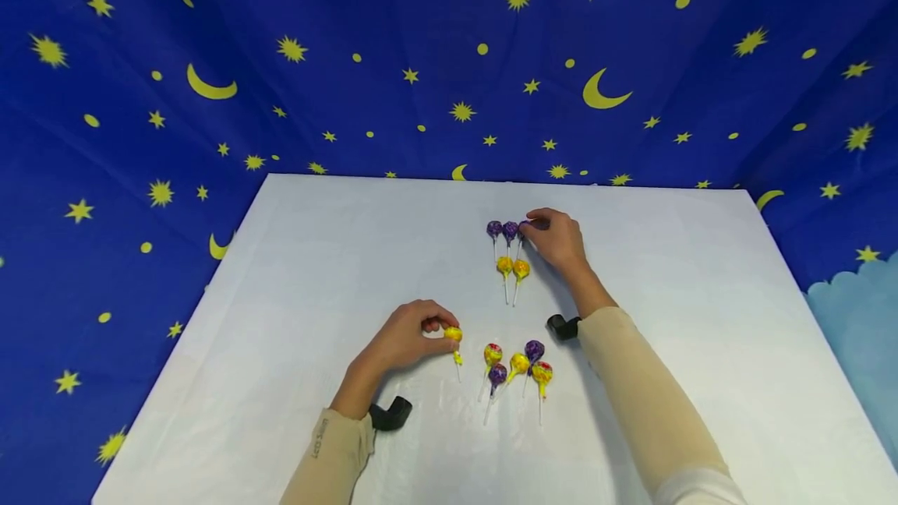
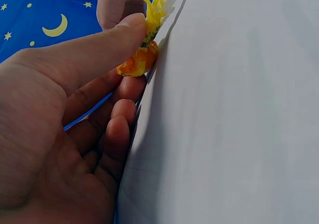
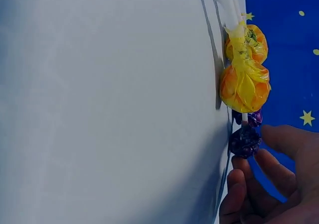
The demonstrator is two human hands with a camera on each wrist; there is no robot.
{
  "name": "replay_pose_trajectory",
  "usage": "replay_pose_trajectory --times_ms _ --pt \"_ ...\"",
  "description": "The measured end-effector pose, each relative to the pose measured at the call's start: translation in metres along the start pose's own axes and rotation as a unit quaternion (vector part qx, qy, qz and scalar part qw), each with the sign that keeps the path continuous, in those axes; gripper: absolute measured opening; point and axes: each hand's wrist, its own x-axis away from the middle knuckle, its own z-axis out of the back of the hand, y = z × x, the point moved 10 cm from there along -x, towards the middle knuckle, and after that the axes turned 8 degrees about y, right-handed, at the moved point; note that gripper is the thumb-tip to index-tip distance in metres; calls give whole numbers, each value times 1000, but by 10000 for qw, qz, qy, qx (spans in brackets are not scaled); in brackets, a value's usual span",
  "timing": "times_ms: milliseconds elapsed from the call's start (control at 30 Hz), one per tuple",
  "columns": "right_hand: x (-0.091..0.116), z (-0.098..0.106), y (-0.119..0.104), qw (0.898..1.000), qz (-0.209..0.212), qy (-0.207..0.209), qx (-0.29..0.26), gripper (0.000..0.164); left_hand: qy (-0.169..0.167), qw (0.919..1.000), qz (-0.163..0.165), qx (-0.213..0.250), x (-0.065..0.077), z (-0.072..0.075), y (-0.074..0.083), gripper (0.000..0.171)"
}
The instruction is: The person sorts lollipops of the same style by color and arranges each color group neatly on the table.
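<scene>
My left hand (image 1: 410,335) pinches a yellow-wrapped lollipop (image 1: 453,334) by its candy head between thumb and fingers, the stick pointing toward me. In the left wrist view its wrapper (image 2: 155,12) is twisted round the stick, and the fingers lie close over the tabletop. Farther back, my right hand (image 1: 559,240) holds the head of a purple lollipop (image 3: 244,143), thumb on one side and fingers on the other. Two more purple lollipops (image 1: 502,231) lie in a row to its left. Just in front are two yellow lollipops (image 1: 513,267), side by side, sticks toward me.
Nearer me on the white table (image 1: 316,256) lies a loose group of lollipops: yellow ones (image 1: 542,372), some with red marks, and purple ones (image 1: 497,375). Black wrist devices (image 1: 393,414) stick out from both sleeves. A blue star-and-moon cloth (image 1: 449,76) hangs behind the table.
</scene>
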Motion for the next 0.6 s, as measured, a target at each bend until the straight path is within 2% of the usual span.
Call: replay_pose_trajectory --times_ms 333,600 --pt "2 4 -5 9999 91 62 -82 32 69 10000 -45 36 2 4 -2 23" --pt "8 9 1 10000 7 24 -74 34 -5 10000 -34 52 1 -1 -3 23"
